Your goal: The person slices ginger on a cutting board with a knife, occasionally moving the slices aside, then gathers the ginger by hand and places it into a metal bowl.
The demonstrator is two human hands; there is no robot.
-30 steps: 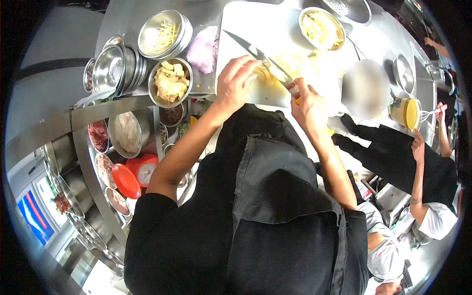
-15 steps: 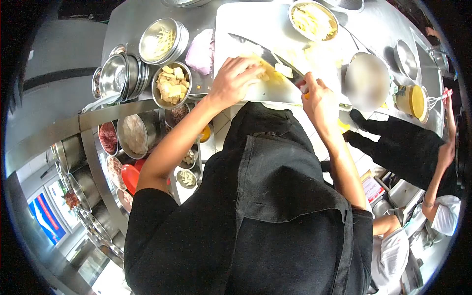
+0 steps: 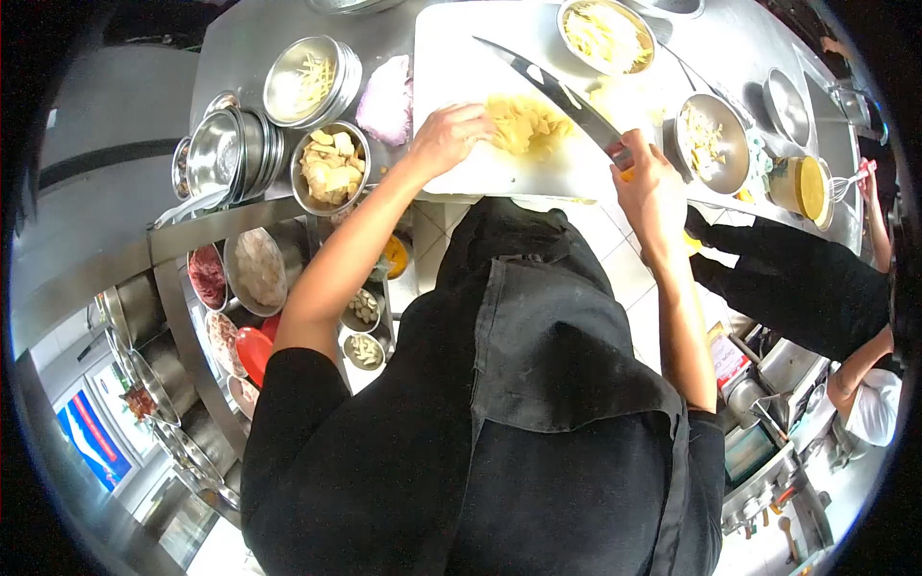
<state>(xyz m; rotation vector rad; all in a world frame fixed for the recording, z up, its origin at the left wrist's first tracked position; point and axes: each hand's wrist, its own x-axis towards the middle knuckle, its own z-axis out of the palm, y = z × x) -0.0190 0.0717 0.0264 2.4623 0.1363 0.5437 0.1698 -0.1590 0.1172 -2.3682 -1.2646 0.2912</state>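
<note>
My right hand (image 3: 650, 187) is closed round the handle of a long dark-bladed knife (image 3: 557, 91), held slantwise over the white cutting board (image 3: 451, 53). A few pale bits cling to its blade. Left of the blade, a loose pile of thin yellow slices (image 3: 526, 125), which look like ginger, lies on the board. My left hand (image 3: 449, 139) is at the pile's left edge, fingers stretched toward the slices and slightly bent, the fingertips close to or touching them. Another pale yellow heap (image 3: 619, 99) is partly behind the knife.
A steel bowl of peeled chunks (image 3: 329, 168) and stacked bowls (image 3: 312, 82) stand left, near a purple piece (image 3: 386, 101) like cabbage. Bowls of yellow shreds (image 3: 607, 36) and pale pieces (image 3: 711, 144) sit right. Another person's hand holds a whisk (image 3: 850, 184) at far right.
The knife and my right hand have moved right, off the yellow slices, which now lie loosely spread. My left hand has drawn back slightly left. A person's arm at lower right has left the view.
</note>
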